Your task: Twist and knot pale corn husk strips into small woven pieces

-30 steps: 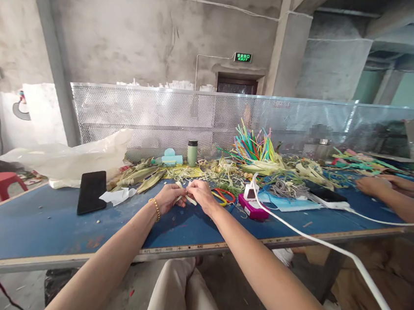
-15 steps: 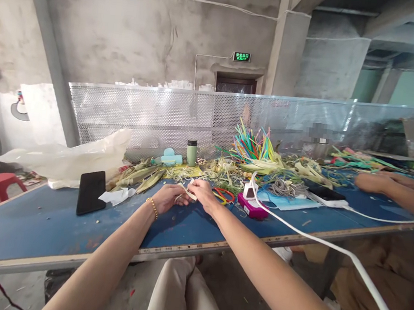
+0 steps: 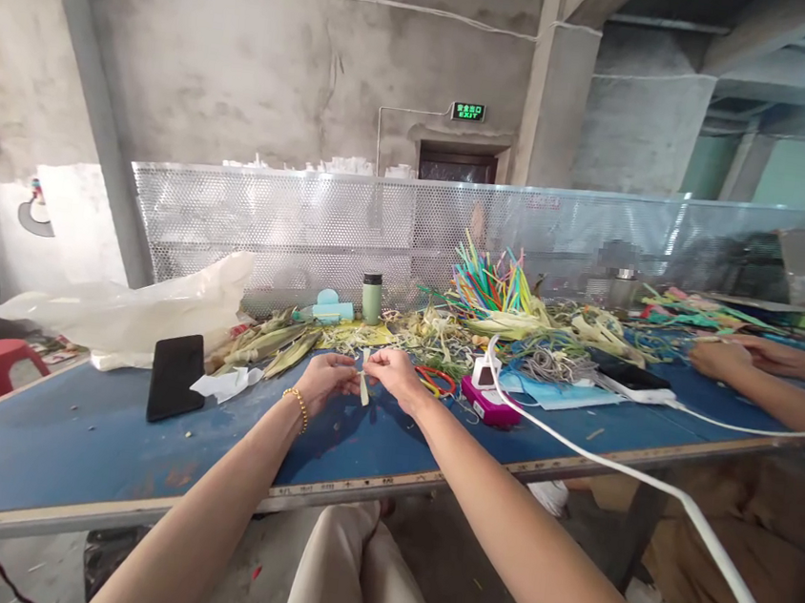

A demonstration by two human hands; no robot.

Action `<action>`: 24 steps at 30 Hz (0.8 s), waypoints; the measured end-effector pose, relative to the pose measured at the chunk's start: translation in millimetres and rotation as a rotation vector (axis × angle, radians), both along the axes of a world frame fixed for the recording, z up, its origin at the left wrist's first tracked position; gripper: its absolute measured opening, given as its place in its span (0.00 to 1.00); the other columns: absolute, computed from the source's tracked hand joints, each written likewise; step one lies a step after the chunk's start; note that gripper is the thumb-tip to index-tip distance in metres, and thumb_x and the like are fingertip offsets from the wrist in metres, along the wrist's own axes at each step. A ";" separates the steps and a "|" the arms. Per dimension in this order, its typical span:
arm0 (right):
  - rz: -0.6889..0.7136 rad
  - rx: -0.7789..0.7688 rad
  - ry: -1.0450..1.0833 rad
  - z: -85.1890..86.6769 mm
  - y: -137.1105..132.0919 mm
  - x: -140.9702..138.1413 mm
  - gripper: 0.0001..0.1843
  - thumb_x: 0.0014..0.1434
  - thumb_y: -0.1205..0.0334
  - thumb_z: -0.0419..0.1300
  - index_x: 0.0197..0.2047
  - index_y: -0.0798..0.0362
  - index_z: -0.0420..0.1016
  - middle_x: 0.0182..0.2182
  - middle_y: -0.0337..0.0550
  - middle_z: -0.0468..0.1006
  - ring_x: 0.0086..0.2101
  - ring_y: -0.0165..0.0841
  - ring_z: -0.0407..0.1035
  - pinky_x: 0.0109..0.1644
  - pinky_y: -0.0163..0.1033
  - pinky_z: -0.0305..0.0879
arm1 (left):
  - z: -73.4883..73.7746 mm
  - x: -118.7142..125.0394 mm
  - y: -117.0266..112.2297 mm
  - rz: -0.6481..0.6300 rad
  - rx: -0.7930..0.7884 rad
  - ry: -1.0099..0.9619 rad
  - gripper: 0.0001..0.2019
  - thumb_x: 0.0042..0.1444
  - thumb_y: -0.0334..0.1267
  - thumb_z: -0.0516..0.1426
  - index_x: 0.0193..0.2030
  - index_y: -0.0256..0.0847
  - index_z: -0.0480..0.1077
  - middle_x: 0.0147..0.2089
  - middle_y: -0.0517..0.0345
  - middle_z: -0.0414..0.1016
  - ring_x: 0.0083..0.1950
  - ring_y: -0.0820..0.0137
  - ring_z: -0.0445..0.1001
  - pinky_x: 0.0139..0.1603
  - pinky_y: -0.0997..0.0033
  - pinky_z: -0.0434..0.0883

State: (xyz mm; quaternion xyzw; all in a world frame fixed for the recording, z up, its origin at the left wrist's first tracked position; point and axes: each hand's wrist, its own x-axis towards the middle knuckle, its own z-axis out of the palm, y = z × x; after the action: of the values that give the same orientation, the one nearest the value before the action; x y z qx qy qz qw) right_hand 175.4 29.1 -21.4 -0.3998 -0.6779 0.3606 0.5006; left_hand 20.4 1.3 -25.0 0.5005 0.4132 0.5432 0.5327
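Both my hands meet over the blue table (image 3: 71, 439), pinching a pale husk strip (image 3: 363, 388) between them. My left hand (image 3: 326, 380), with a gold bead bracelet on its wrist, grips the strip's left side with closed fingers. My right hand (image 3: 391, 374) pinches the strip's top from the right, and the strip's free end hangs down between the two hands. Just behind my hands lies a heap of dried corn husks (image 3: 275, 344) and yellowish shreds.
A black phone (image 3: 169, 375) and crumpled tissue (image 3: 227, 382) lie left. Red scissors (image 3: 437, 379), a pink box with a white charger (image 3: 490, 392) and its cable sit right. A green flask (image 3: 372, 298), coloured strips (image 3: 494, 287), a plastic bag (image 3: 143, 308) and mesh screen stand behind. Another person's arms (image 3: 761, 373) rest at far right.
The strip, held slanting between my fingertips before, now hangs nearly straight down. Both hands have shifted slightly; the other person's hands at right have moved a little.
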 end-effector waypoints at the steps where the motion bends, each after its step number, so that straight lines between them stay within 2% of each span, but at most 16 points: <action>1: -0.017 -0.031 0.026 1.8 -2.2 -0.1 0.08 0.50 0.66 0.63 0.22 0.54 0.71 0.18 0.35 0.71 0.22 0.29 0.67 0.29 0.33 0.60 | 0.4 -0.9 0.5 0.013 -0.013 -0.043 0.10 0.50 0.31 0.66 0.36 0.33 0.70 0.26 0.50 0.79 0.23 0.69 0.77 0.25 0.74 0.69; 5: -0.030 -0.091 0.109 6.7 -8.4 -1.8 0.07 0.50 0.65 0.63 0.22 0.55 0.70 0.20 0.37 0.74 0.23 0.29 0.70 0.29 0.33 0.61 | -0.6 -2.4 2.3 -0.038 -0.023 -0.078 0.12 0.54 0.40 0.65 0.33 0.31 0.74 0.30 0.47 0.79 0.26 0.70 0.77 0.23 0.76 0.68; 9: 0.025 -0.056 0.104 4.3 -8.8 -3.5 0.07 0.48 0.63 0.62 0.22 0.55 0.70 0.18 0.36 0.71 0.21 0.27 0.65 0.28 0.33 0.58 | -2.1 0.4 1.4 -0.067 0.016 -0.025 0.08 0.51 0.35 0.66 0.31 0.31 0.77 0.30 0.47 0.81 0.24 0.72 0.75 0.24 0.77 0.69; 14: 0.065 -0.011 0.079 -2.7 -3.9 -3.9 0.12 0.47 0.58 0.62 0.19 0.54 0.65 0.15 0.33 0.66 0.20 0.25 0.58 0.27 0.33 0.53 | -3.7 2.4 1.6 -0.084 0.018 0.011 0.06 0.51 0.32 0.66 0.29 0.32 0.77 0.27 0.49 0.80 0.22 0.71 0.75 0.27 0.74 0.72; 21: -0.045 0.132 -0.023 -6.1 1.0 -3.7 0.11 0.45 0.58 0.60 0.19 0.53 0.64 0.18 0.32 0.63 0.24 0.27 0.56 0.28 0.33 0.51 | -9.0 1.6 6.8 -0.088 0.046 0.106 0.11 0.47 0.32 0.69 0.22 0.31 0.72 0.21 0.53 0.75 0.20 0.71 0.75 0.25 0.74 0.70; 24: -0.017 0.130 -0.041 -5.1 -0.1 -3.5 0.11 0.46 0.58 0.60 0.19 0.53 0.64 0.19 0.32 0.63 0.24 0.26 0.56 0.29 0.34 0.50 | -9.0 1.9 5.6 -0.094 0.056 0.107 0.09 0.47 0.31 0.68 0.23 0.31 0.73 0.22 0.53 0.75 0.21 0.71 0.75 0.25 0.74 0.70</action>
State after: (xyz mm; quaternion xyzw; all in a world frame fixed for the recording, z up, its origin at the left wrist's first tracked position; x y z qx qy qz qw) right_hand 171.9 29.0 -26.4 -0.3798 -0.7065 0.3034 0.5144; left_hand 22.3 6.9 -33.9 0.5624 0.4017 0.5015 0.5204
